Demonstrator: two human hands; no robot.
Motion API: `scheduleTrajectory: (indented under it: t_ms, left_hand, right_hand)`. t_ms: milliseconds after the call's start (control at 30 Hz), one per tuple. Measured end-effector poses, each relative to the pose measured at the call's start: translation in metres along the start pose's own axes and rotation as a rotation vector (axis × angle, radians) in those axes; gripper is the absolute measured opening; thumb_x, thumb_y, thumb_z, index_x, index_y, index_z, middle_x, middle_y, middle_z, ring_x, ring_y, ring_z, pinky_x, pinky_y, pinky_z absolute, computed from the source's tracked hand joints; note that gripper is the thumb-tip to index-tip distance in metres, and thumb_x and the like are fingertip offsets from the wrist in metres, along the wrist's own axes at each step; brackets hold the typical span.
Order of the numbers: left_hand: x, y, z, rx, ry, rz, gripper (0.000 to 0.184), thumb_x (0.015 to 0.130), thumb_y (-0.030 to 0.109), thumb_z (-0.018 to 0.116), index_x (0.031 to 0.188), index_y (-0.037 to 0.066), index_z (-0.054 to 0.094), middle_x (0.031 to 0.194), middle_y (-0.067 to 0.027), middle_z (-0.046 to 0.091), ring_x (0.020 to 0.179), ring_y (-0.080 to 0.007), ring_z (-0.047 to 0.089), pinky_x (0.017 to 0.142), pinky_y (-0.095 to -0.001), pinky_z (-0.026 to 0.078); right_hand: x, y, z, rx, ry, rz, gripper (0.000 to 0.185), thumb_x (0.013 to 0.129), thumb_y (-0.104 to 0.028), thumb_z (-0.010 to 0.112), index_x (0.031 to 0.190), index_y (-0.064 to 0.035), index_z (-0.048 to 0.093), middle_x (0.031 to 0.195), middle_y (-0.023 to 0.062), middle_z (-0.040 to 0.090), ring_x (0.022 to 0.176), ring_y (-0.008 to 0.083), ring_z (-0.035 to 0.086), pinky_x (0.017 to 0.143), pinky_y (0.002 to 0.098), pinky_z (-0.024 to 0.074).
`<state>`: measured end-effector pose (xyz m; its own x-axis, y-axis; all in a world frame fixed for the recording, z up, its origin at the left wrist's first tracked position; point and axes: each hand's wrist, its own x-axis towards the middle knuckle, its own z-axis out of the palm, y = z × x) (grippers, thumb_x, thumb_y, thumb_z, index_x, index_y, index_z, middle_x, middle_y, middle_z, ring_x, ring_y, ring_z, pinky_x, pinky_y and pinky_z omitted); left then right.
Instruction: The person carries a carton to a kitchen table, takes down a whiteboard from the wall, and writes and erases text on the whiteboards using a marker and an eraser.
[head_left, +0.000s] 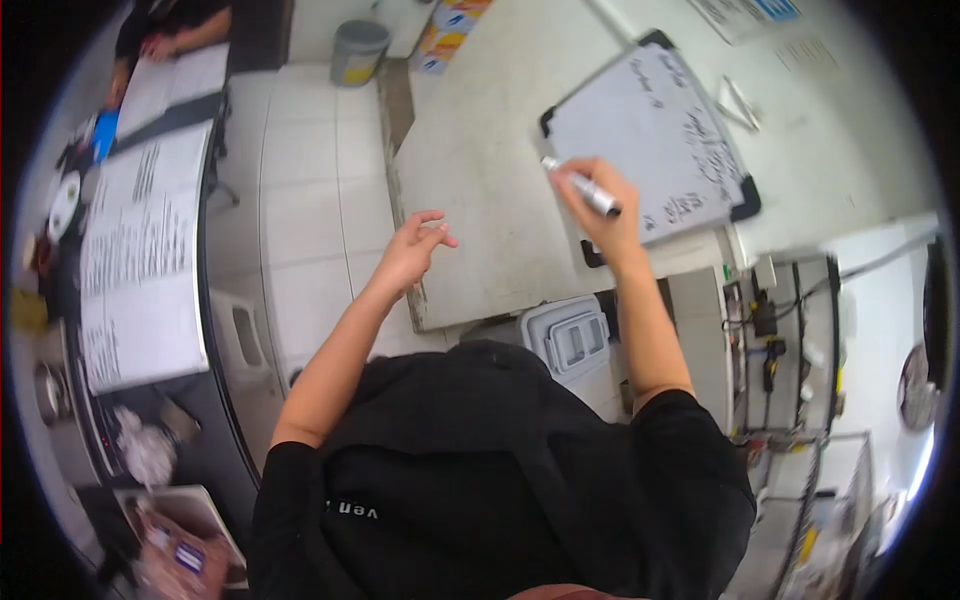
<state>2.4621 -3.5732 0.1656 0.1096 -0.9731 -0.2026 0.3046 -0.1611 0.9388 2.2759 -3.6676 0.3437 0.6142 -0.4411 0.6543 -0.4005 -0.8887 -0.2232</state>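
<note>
A grey bin (360,52) and colourful boxes (452,30) stood beyond the pale desk (470,130), and a storage box (565,335) with a grey lid sat low by its near edge. A cluttered rack (790,350) stood on the right; on the left lay a large written sheet (145,260), with another person (185,30) past it. The right hand (615,232) pinched a marker (600,198) between its fingers, over the desk at the edge of the whiteboard (630,140). The left hand (408,255) held nothing above the desk's left edge, its fingers loosely curled and partly spread. Handwriting filled parts of the whiteboard (too blurred to read). The black shirt (450,480) showed the letters "ven", upside down.
</note>
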Motion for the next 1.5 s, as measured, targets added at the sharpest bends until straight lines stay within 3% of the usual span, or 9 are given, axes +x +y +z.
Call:
scheduleTrajectory:
  t_ms: [67, 233, 400, 633, 733, 833, 933, 1033, 1500]
  left_hand:
    - [0.033, 0.020, 0.019, 0.057, -0.093, 0.052, 0.038, 0.096, 0.028, 0.050, 0.125, 0.005, 0.049, 0.097, -0.0050, 0.067, 0.043, -0.0047, 0.034, 0.038, -0.0221, 0.029]
    - [0.107, 0.069, 0.054, 0.215, -0.241, 0.237, 0.041, 0.096, 0.030, 0.050, 0.129, 0.006, 0.049, 0.105, -0.0048, 0.067, 0.047, -0.0064, 0.038, 0.040, -0.0235, 0.033]
    - [0.185, 0.114, 0.071, 0.316, -0.276, 0.275, 0.045, 0.098, 0.035, 0.044, 0.135, 0.009, 0.046, 0.126, -0.0048, 0.059, 0.046, -0.0051, 0.033, 0.042, -0.0213, 0.033]
    - [0.262, 0.098, 0.099, 0.378, -0.259, 0.296, 0.053, 0.096, 0.044, 0.047, 0.134, 0.007, 0.046, 0.116, -0.0051, 0.061, 0.047, -0.0055, 0.035, 0.042, -0.0223, 0.033]
    - [0.303, 0.089, 0.109, 0.427, -0.279, 0.591, 0.053, 0.095, 0.045, 0.048, 0.130, 0.005, 0.048, 0.105, -0.0040, 0.061, 0.047, -0.0056, 0.036, 0.042, -0.0226, 0.034]
    - [0.303, 0.087, 0.105, 0.433, -0.362, 0.475, 0.050, 0.095, 0.044, 0.049, 0.124, 0.003, 0.051, 0.097, -0.0030, 0.060, 0.048, -0.0057, 0.038, 0.043, -0.0227, 0.035]
    - [0.307, 0.097, 0.108, 0.409, -0.379, 0.332, 0.045, 0.095, 0.040, 0.052, 0.116, 0.000, 0.056, 0.110, -0.0127, 0.062, 0.103, -0.0201, 0.055, 0.090, -0.0325, 0.043]
    - [0.331, 0.088, 0.111, 0.493, -0.415, 0.555, 0.040, 0.095, 0.036, 0.054, 0.113, 0.000, 0.057, 0.105, -0.0107, 0.063, 0.096, -0.0179, 0.057, 0.084, -0.0307, 0.045]
    - [0.359, 0.101, 0.106, 0.601, -0.584, 0.463, 0.035, 0.093, 0.032, 0.059, 0.104, 0.000, 0.061, 0.091, -0.0050, 0.064, 0.076, -0.0106, 0.052, 0.068, -0.0250, 0.042]
  right_hand:
    - [-0.021, -0.012, -0.025, -0.112, 0.062, -0.047, 0.016, 0.076, -0.006, 0.075, 0.080, -0.0019, 0.059, 0.072, 0.0064, 0.060, 0.063, 0.0116, 0.055, 0.054, 0.0264, 0.0446]
    - [-0.078, -0.008, -0.042, 0.007, 0.332, 0.430, 0.019, 0.076, -0.006, 0.075, 0.082, -0.0035, 0.058, 0.071, 0.0067, 0.061, 0.058, 0.0133, 0.059, 0.052, 0.0258, 0.0452]
    - [-0.084, -0.030, -0.036, -0.162, 0.452, 0.393, 0.019, 0.076, -0.007, 0.075, 0.081, -0.0030, 0.056, 0.070, 0.0083, 0.062, 0.055, 0.0148, 0.059, 0.050, 0.0262, 0.0456]
    - [-0.113, -0.002, 0.007, -0.399, 0.432, 0.336, 0.019, 0.070, -0.002, 0.074, 0.077, -0.0037, 0.056, 0.075, 0.0121, 0.063, 0.067, 0.0263, 0.063, 0.056, 0.0330, 0.0501]
    - [-0.114, 0.015, 0.015, -0.441, 0.524, 0.350, 0.021, 0.070, 0.000, 0.074, 0.079, -0.0031, 0.055, 0.078, 0.0138, 0.063, 0.069, 0.0275, 0.063, 0.059, 0.0335, 0.0516]
    - [-0.111, 0.026, 0.017, -0.492, 0.606, 0.366, 0.024, 0.069, 0.001, 0.074, 0.082, -0.0028, 0.054, 0.079, 0.0154, 0.063, 0.071, 0.0291, 0.064, 0.062, 0.0345, 0.0526]
    - [-0.111, 0.036, 0.018, -0.562, 0.607, 0.358, 0.026, 0.069, 0.002, 0.074, 0.084, -0.0025, 0.053, 0.079, 0.0164, 0.063, 0.072, 0.0304, 0.064, 0.062, 0.0351, 0.0528]
    - [-0.107, 0.038, 0.018, -0.625, 0.632, 0.371, 0.026, 0.069, 0.002, 0.074, 0.084, -0.0023, 0.053, 0.077, 0.0157, 0.062, 0.072, 0.0304, 0.064, 0.062, 0.0353, 0.0531]
    - [-0.098, 0.047, 0.021, -0.828, 0.660, 0.421, 0.029, 0.064, 0.002, 0.076, 0.082, -0.0043, 0.055, 0.073, 0.0115, 0.061, 0.067, 0.0266, 0.064, 0.057, 0.0319, 0.0518]
